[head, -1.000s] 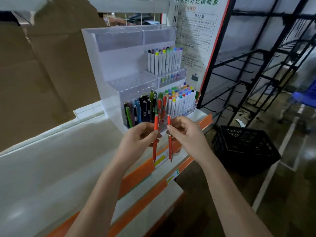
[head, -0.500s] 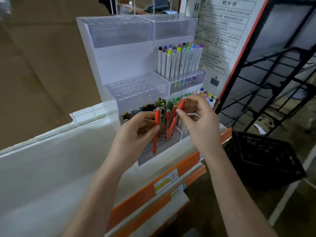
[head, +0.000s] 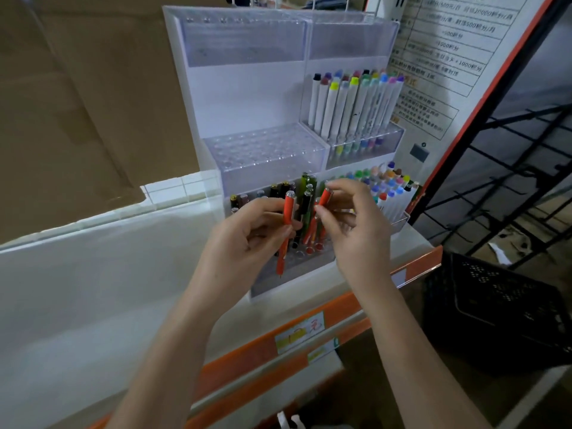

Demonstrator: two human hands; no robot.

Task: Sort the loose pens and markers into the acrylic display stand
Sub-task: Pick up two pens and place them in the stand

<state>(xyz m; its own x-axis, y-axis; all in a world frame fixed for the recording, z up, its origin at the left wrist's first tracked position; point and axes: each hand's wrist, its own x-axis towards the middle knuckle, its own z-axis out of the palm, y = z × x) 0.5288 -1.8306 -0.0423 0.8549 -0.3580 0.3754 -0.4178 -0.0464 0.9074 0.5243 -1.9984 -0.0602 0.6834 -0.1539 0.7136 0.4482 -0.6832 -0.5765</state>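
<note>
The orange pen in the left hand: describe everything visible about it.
The orange pen is slim, with a glossy orange barrel that looks like plastic, a silver cap end on top and a fine dark tip at the bottom. It stands nearly upright, tip down, in front of the lower row of the display stand. The left hand pinches its upper half between thumb and fingers; nothing else visibly touches it.

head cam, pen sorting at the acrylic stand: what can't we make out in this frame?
All in the head view:
- Tip of the orange pen pinched by the right hand: hidden behind its fingers, so whether it sits in a slot is unclear.
- Front slots of the acrylic stand: covered by both hands.
- Poster text: too small, cut off by the top edge.
- Left hand holds its own orange pen; its lower barrel is blurred.
</note>
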